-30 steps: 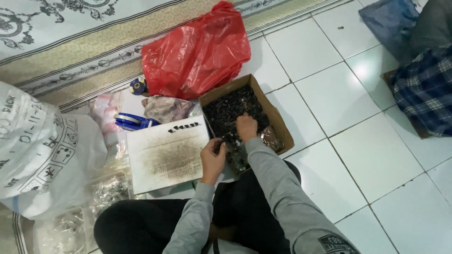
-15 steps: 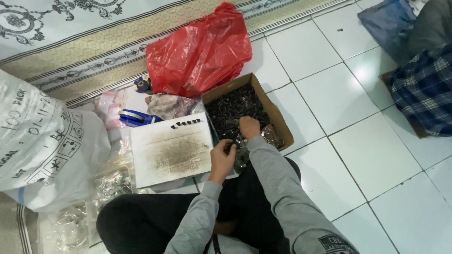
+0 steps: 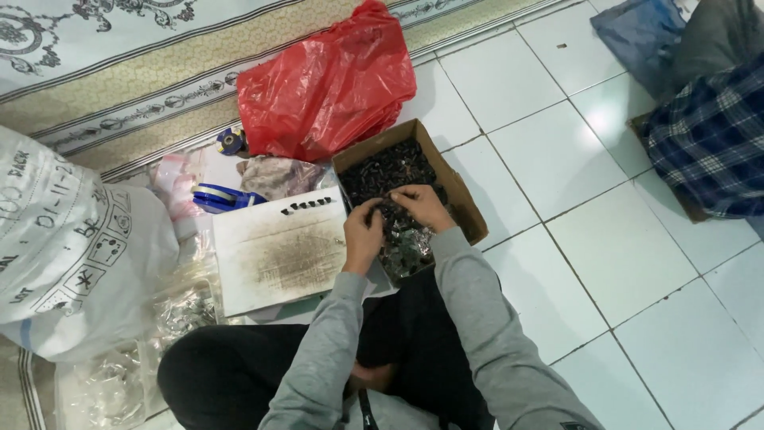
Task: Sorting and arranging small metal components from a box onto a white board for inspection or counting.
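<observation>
Both hands (image 3: 394,219) grip small dark parts — cardboard box (image 3: 465,211) on white-tiled floor (image 3: 637,263).

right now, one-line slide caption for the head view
Both hands, left and right, sort small dark parts in a cardboard box on the floor.

White tiled floor (image 3: 605,231) (glossy, grey grout) — patterned carpet (image 3: 119,87) along the top edge.
</observation>
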